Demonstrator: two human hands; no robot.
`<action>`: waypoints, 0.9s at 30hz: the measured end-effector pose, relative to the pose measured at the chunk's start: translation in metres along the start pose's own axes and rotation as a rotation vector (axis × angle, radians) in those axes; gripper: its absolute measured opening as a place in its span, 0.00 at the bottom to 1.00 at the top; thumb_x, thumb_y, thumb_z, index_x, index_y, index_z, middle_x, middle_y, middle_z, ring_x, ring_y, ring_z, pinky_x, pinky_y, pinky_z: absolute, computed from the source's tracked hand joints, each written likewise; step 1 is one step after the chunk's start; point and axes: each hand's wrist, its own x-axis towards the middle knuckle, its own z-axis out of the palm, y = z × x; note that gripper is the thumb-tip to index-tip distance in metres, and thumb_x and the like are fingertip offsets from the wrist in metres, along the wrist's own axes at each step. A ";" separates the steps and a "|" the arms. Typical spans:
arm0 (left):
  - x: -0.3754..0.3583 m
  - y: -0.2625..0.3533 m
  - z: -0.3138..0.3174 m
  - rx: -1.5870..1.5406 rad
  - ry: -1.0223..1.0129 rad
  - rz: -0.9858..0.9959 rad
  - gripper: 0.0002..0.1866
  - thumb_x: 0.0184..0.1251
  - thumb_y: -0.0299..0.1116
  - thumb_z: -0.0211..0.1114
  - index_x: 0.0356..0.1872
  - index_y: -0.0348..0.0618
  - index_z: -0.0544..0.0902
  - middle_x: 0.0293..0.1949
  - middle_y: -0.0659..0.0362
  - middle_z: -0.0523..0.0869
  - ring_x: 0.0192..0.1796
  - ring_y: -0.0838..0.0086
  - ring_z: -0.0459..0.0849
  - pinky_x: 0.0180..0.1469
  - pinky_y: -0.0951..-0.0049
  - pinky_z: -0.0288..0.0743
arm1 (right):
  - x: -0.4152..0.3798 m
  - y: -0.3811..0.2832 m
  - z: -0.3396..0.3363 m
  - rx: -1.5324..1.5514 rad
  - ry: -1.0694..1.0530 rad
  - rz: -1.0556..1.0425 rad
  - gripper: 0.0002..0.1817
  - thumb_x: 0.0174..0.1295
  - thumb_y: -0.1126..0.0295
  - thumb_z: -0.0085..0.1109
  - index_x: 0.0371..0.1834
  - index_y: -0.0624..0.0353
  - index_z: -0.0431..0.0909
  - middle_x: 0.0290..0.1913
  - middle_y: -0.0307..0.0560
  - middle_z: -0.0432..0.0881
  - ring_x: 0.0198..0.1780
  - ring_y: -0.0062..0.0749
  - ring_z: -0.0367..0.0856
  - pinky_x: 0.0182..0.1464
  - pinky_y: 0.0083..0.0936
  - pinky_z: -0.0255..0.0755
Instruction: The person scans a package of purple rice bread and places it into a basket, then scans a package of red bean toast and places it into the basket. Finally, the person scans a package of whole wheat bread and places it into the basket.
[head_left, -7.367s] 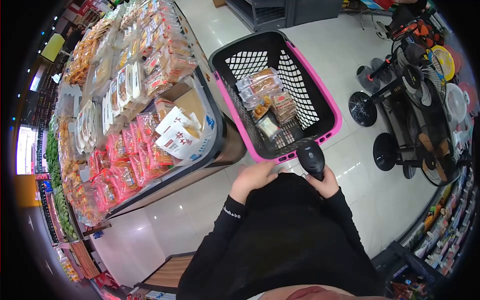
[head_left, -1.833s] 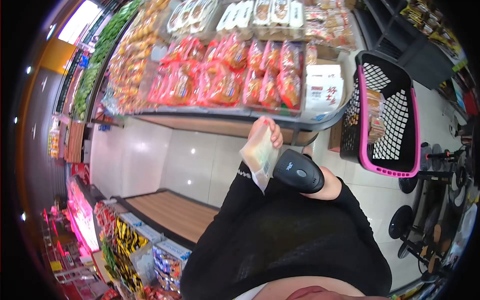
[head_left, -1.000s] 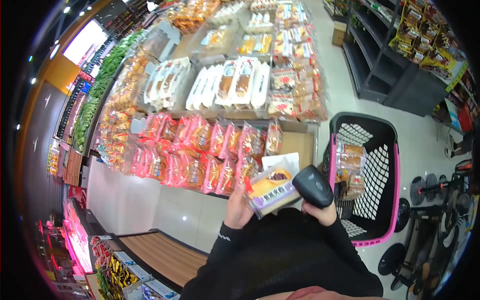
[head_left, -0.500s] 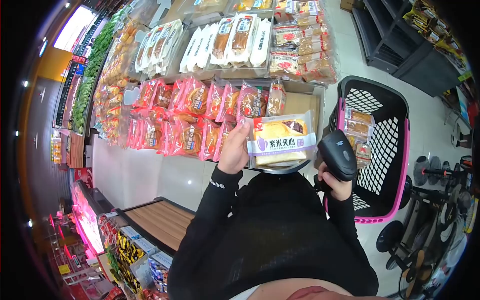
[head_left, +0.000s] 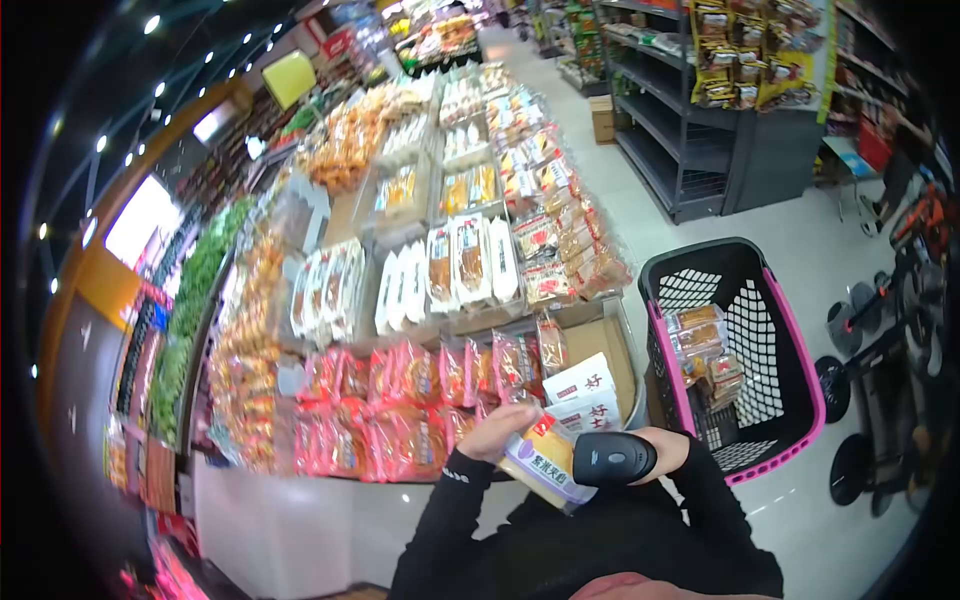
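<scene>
My left hand [head_left: 494, 434] is closed on the upper left corner of a packet of filled toast bread [head_left: 538, 468], with a white and purple label band. The packet is tilted, its right side partly covered by a black handheld barcode scanner [head_left: 612, 458]. My right hand [head_left: 668, 449] is wrapped round that scanner, whose handle is mostly hidden. Just beyond both hands, white printed cards [head_left: 582, 384] show in a cardboard tray [head_left: 612, 338]. Pink-wrapped pastries [head_left: 405, 372] lie in rows to the left of them.
A black basket with a pink rim [head_left: 795, 350] stands at my right, with several packaged breads [head_left: 705, 345] inside. Bread displays [head_left: 470, 255] stretch ahead. Dark shelving [head_left: 660, 125] stands at the far right, and wheeled equipment [head_left: 870, 400] is near the right edge.
My view has tipped up towards the far aisle. The bread packet has turned clockwise, and the scanner has swung left over its right side. White cards now show in the tray.
</scene>
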 end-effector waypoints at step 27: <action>-0.002 -0.057 0.014 -0.642 -0.014 0.191 0.20 0.61 0.28 0.48 0.56 0.42 0.59 0.51 0.54 0.69 0.51 0.66 0.71 0.50 0.64 0.69 | 0.023 -0.019 0.063 -0.113 0.275 0.012 0.24 0.40 0.75 0.61 0.45 0.65 0.69 0.42 0.50 0.75 0.46 0.31 0.73 0.49 0.24 0.63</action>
